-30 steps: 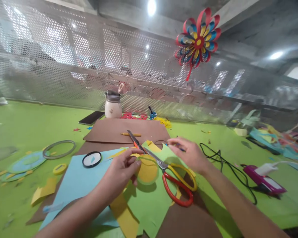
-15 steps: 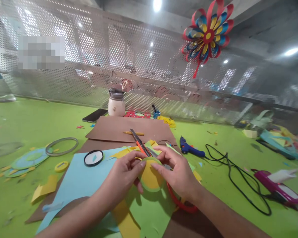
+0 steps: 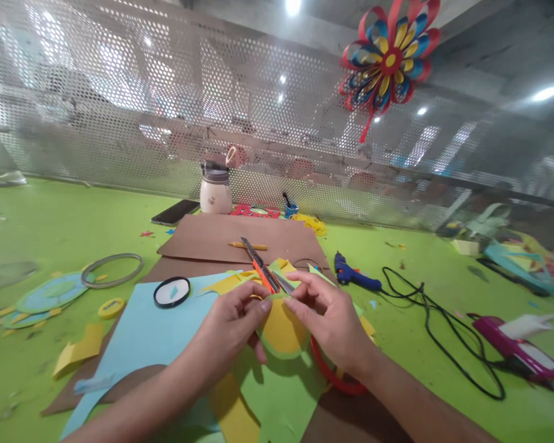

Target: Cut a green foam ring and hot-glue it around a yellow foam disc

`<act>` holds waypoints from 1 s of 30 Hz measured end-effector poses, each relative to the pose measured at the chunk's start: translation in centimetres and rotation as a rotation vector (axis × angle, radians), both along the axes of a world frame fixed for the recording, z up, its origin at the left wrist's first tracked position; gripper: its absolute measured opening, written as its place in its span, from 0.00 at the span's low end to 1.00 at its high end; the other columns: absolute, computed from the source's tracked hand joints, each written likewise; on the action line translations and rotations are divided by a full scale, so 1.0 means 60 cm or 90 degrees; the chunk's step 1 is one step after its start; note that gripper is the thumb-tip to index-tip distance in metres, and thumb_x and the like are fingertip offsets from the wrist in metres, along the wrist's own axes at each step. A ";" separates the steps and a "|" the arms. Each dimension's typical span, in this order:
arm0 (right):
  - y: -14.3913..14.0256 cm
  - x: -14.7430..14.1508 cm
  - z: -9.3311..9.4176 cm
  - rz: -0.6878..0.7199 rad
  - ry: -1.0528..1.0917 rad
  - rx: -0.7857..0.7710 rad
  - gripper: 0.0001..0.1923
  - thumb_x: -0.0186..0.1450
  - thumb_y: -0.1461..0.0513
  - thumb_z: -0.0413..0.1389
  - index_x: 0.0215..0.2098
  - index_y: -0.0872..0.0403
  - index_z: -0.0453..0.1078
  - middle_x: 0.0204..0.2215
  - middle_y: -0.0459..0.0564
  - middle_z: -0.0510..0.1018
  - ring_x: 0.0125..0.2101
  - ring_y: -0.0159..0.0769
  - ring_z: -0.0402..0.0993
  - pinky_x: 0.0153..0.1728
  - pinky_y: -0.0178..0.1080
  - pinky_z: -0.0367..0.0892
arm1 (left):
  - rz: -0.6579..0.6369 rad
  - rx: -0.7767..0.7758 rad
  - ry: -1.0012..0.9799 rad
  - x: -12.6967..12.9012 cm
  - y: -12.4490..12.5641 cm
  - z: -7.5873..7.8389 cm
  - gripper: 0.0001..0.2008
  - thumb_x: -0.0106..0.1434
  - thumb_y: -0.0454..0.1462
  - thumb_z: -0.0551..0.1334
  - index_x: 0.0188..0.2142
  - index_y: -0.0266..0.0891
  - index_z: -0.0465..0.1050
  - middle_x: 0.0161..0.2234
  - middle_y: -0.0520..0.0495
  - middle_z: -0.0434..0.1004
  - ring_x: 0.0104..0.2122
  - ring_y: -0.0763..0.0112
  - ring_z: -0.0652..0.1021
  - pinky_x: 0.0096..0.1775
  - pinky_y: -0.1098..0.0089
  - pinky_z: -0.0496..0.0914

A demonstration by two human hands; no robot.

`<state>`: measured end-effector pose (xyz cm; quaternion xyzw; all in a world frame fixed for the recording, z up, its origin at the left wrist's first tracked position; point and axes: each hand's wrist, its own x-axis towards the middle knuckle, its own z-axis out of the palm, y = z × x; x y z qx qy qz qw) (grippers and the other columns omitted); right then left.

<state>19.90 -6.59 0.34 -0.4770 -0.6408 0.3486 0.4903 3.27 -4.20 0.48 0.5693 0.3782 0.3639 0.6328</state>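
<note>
Lying far to the left of the paper disc (image 3: 281,329), a flat blue and green paper shape (image 3: 50,294) rests on the green table (image 3: 50,221), and a thin grey ring (image 3: 112,270) lies just behind it. Nearer to the disc on the same side there are a small yellow ring (image 3: 111,307), a black-rimmed round lid (image 3: 172,291) and a light blue sheet (image 3: 157,335).

The left hand (image 3: 233,329) pinches the left edge of the disc between thumb and fingertips. The disc is yellow with a green rim, and it is held just above a green sheet (image 3: 281,394), in front of the person. The right hand (image 3: 330,326) pinches the disc at its upper right edge, with the fingers pressed together on the rim.

Just behind the disc lies an orange utility knife (image 3: 261,266) on brown cardboard (image 3: 240,237), and farther behind stands a cream jar (image 3: 215,189) beside a dark phone (image 3: 175,212). Under the right hand a red scissor handle (image 3: 332,378) shows; the blades are mostly hidden.

To the right of the disc lies a blue glue gun (image 3: 353,275), then a black cable (image 3: 436,332), then a magenta device (image 3: 519,347) far right. A paper pinwheel (image 3: 390,58) hangs high above.
</note>
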 end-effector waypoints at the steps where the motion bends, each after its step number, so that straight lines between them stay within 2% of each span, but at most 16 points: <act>1: 0.000 0.000 0.001 0.001 0.008 -0.005 0.13 0.62 0.62 0.55 0.46 0.53 0.67 0.26 0.43 0.70 0.27 0.31 0.68 0.29 0.33 0.65 | -0.001 -0.005 -0.015 0.000 -0.001 0.001 0.11 0.58 0.44 0.60 0.31 0.38 0.65 0.19 0.58 0.66 0.13 0.75 0.72 0.17 0.74 0.68; 8: 0.001 0.001 0.000 -0.010 0.037 -0.015 0.13 0.62 0.61 0.55 0.45 0.54 0.67 0.26 0.42 0.69 0.26 0.30 0.66 0.28 0.33 0.64 | -0.006 -0.055 -0.087 0.002 -0.007 0.007 0.08 0.58 0.41 0.60 0.31 0.37 0.67 0.23 0.54 0.69 0.19 0.74 0.72 0.20 0.70 0.72; 13: -0.001 0.001 -0.002 -0.004 0.041 -0.020 0.13 0.62 0.61 0.55 0.45 0.54 0.67 0.26 0.43 0.70 0.27 0.31 0.66 0.30 0.33 0.64 | 0.013 -0.017 -0.043 0.003 -0.009 0.013 0.11 0.60 0.43 0.57 0.30 0.37 0.69 0.21 0.54 0.66 0.21 0.73 0.70 0.19 0.73 0.71; 17: -0.003 -0.002 -0.002 0.000 0.043 -0.024 0.12 0.62 0.62 0.55 0.45 0.54 0.67 0.26 0.43 0.70 0.27 0.30 0.66 0.29 0.33 0.64 | 0.019 0.024 0.022 0.003 -0.005 0.010 0.10 0.56 0.43 0.62 0.27 0.38 0.69 0.22 0.55 0.66 0.21 0.75 0.69 0.19 0.74 0.70; 22: -0.006 -0.002 0.004 -0.011 0.061 -0.021 0.10 0.63 0.60 0.54 0.43 0.54 0.69 0.25 0.42 0.69 0.26 0.28 0.65 0.27 0.31 0.62 | 0.021 0.019 0.017 0.002 -0.003 0.006 0.10 0.55 0.43 0.62 0.26 0.38 0.68 0.21 0.55 0.63 0.21 0.75 0.67 0.19 0.74 0.69; 26: -0.005 0.006 0.010 -0.029 0.099 -0.015 0.10 0.66 0.58 0.50 0.42 0.54 0.68 0.28 0.44 0.73 0.31 0.30 0.69 0.36 0.34 0.64 | 0.040 0.000 0.014 0.002 -0.008 0.011 0.10 0.56 0.43 0.61 0.25 0.38 0.68 0.22 0.54 0.64 0.22 0.75 0.66 0.20 0.76 0.66; 30: -0.008 0.010 0.010 -0.025 0.109 -0.036 0.10 0.63 0.61 0.54 0.44 0.54 0.67 0.28 0.44 0.72 0.30 0.30 0.68 0.34 0.34 0.64 | 0.062 -0.011 0.005 0.003 -0.009 0.014 0.09 0.56 0.42 0.61 0.25 0.38 0.67 0.21 0.55 0.63 0.21 0.77 0.64 0.20 0.77 0.63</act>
